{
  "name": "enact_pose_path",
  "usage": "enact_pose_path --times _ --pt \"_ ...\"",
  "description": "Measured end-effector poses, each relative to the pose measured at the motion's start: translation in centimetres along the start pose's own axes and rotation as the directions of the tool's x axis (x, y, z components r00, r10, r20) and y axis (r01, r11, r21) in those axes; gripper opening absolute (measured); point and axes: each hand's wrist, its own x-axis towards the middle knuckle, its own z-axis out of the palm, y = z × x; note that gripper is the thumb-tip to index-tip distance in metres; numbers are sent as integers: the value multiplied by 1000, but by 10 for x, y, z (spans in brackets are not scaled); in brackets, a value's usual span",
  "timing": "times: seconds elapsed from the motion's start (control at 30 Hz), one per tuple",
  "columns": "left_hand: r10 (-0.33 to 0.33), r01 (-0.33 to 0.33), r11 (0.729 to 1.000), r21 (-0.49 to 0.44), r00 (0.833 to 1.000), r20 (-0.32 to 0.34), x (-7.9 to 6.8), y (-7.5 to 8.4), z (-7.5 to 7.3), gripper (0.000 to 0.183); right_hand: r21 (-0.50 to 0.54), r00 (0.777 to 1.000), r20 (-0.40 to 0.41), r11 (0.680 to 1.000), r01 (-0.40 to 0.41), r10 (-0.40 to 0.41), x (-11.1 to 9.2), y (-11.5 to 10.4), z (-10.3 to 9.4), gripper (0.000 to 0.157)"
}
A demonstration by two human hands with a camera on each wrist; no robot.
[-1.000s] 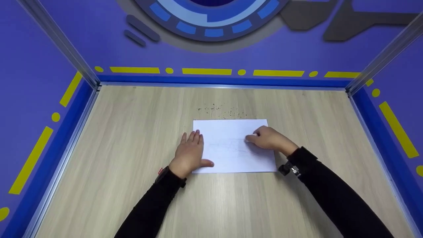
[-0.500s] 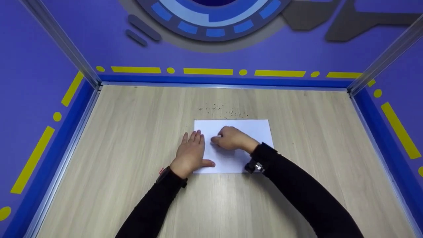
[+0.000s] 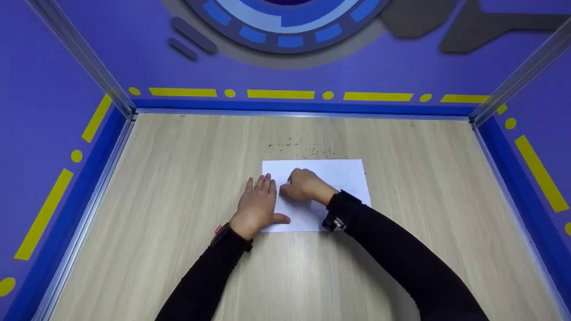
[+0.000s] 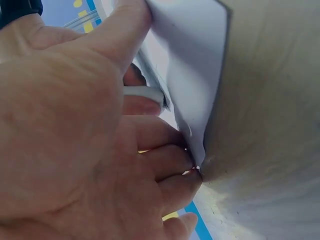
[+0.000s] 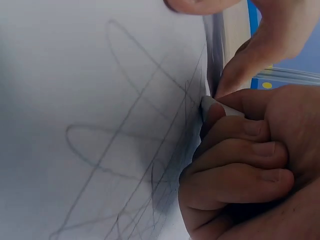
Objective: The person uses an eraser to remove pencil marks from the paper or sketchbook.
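Observation:
A white sheet of paper (image 3: 345, 174) lies on the wooden table. My left hand (image 3: 256, 205) rests along its left edge, fingers straight and thumb spread over the lower left corner. Just right of it, my right hand (image 3: 303, 185) pinches a white eraser (image 4: 145, 91) with curled fingers. The eraser's end is down at the paper, and its far part is hidden in the hand. Grey pencil lines (image 5: 120, 131), both straight and looped, cross the sheet in the right wrist view.
Small dark crumbs (image 3: 290, 143) are scattered on the table (image 3: 200, 147) behind the paper. Blue-purple panels (image 3: 285, 80) with yellow marks wall in the table at the back and both sides. A dark wrist camera (image 3: 332, 220) hangs under the right wrist.
My right hand has swept left across the paper with the eraser, from the right part to beside the left hand. The left hand has stayed in place.

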Motion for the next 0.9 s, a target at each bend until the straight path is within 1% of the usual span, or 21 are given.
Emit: enact_pose_path --times 0.13,0.33,0.47,0.6,0.77,0.9 --pt "-1 1 1000 -14 1000 2 0 -1 1 125 31 999 19 999 -28 27 -2 8 -2 45" --pt "-5 4 1000 4 1000 19 0 0 0 126 57 998 26 997 -51 50 -9 25 -10 39" --pt "-8 7 1000 15 1000 27 2 0 -2 127 79 996 26 993 -89 87 -12 38 -17 37" --pt "-13 12 1000 20 1000 28 2 0 -3 127 91 993 28 989 -117 115 -16 53 -24 43" --pt "-11 10 1000 11 1000 28 0 -1 -2 127 88 994 5 990 -112 112 -25 76 -30 51" --pt "-6 6 1000 -2 1000 28 0 -1 -1 127 102 992 -8 987 -122 123 -34 96 -37 54"
